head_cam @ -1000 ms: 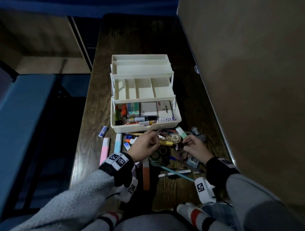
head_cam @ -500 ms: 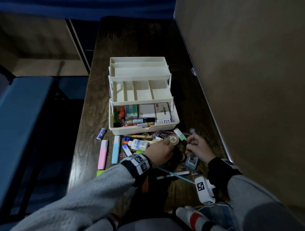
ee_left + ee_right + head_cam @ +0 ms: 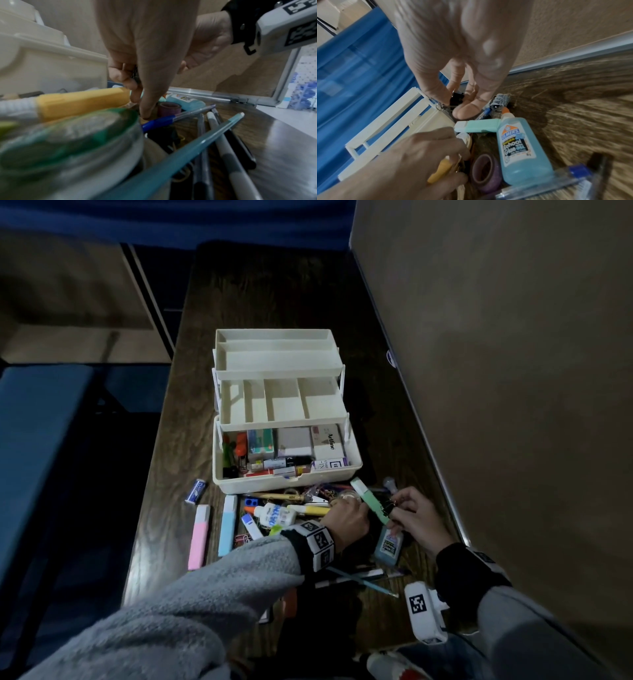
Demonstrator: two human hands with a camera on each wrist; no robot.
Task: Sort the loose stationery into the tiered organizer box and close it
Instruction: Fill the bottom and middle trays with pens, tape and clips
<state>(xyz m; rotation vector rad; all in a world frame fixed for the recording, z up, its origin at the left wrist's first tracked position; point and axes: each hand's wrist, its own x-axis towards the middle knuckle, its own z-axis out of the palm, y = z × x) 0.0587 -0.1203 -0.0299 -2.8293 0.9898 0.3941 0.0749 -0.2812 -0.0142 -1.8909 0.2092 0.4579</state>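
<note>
The cream tiered organizer box [image 3: 287, 479] stands open on the wooden table, its two upper trays bare and its bottom tier holding boxes and markers. Loose stationery lies in front of it. My right hand [image 3: 394, 506] pinches a black binder clip [image 3: 457, 98] just above the pile, beside a mint highlighter [image 3: 481, 126] and a blue glue bottle [image 3: 518, 148]. My left hand [image 3: 358, 506] is curled down into the pile next to it, with a small dark clip [image 3: 135, 73] between its fingers and its thumb by a purple tape roll [image 3: 169, 109]. A yellow highlighter [image 3: 313, 510] lies left of it.
A white glue bottle [image 3: 275, 515], pink [image 3: 199, 537] and blue [image 3: 227, 525] highlighters and a small blue packet [image 3: 196, 491] lie left of the pile. Several pens [image 3: 356, 577] lie near the front. A tan partition [image 3: 496, 405] bounds the table's right side.
My left hand has moved right across the pile to meet the right hand, uncovering the white glue bottle and yellow highlighter. The right hand stayed near the mint highlighter.
</note>
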